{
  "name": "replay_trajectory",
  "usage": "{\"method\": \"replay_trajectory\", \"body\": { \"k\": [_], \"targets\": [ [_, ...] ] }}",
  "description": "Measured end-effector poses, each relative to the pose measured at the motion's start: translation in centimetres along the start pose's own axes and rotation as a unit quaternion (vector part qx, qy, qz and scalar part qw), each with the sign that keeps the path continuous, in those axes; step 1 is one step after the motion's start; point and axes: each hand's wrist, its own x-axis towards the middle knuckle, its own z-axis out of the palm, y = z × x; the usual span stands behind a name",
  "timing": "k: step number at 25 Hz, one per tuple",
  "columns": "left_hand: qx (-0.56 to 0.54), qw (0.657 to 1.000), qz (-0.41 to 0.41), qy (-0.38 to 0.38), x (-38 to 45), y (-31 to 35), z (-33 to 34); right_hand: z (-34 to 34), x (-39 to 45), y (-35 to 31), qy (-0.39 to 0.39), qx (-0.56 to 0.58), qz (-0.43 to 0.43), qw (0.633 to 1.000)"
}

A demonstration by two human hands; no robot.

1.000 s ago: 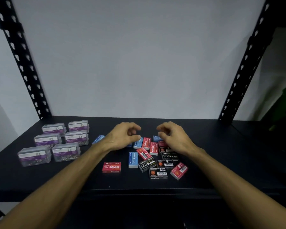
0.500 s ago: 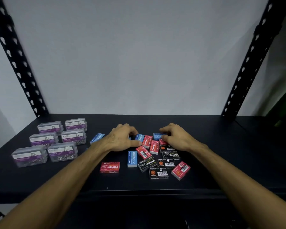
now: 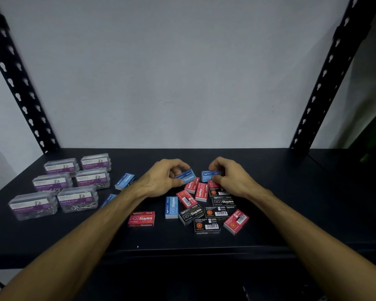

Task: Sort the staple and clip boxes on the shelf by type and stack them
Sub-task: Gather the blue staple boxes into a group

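Left hand (image 3: 161, 179) grip pinching blue staple box (image 3: 186, 177), right hand (image 3: 232, 178) grip pinching another blue box (image 3: 208, 175)

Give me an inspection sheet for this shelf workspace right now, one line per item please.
Surface: black shelf, dark and matte.
Job's things: six clear paper clip boxes grouped at left; staple boxes in red, blue and black jumbled at centre.
Clutter: nothing seen.
Grips: left hand pinches a blue staple box; right hand holds another blue box.
Cables: nothing seen.
Surroundings: pale wall, perforated black uprights both sides.
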Motion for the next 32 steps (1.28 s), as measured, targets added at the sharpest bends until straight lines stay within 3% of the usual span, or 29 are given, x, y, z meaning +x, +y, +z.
{"method": "replay_trajectory", "body": {
  "k": [6, 11, 22, 32],
  "targets": [
    [0.006, 1.0, -0.006, 0.003, 0.8, 0.3, 0.1, -0.3, -0.4, 0.5, -0.01, 0.043, 0.007, 0.999],
    [0.014, 1.0, 0.009, 0.025, 2.3, 1.6, 0.4, -1.5, -0.7, 1.2, 0.025, 0.081, 0.008, 0.996],
    [0.034, 0.997, 0.065, -0.012, 8.6, 8.6, 5.6, -8.4, -2.9, 8.2, 0.14, 0.009, 0.072, 0.988],
    [0.067, 0.995, 0.056, -0.047, 13.5, 11.8, 10.7, -11.6, -1.8, 12.4, 0.152, -0.019, 0.118, 0.981]
  ]
}}
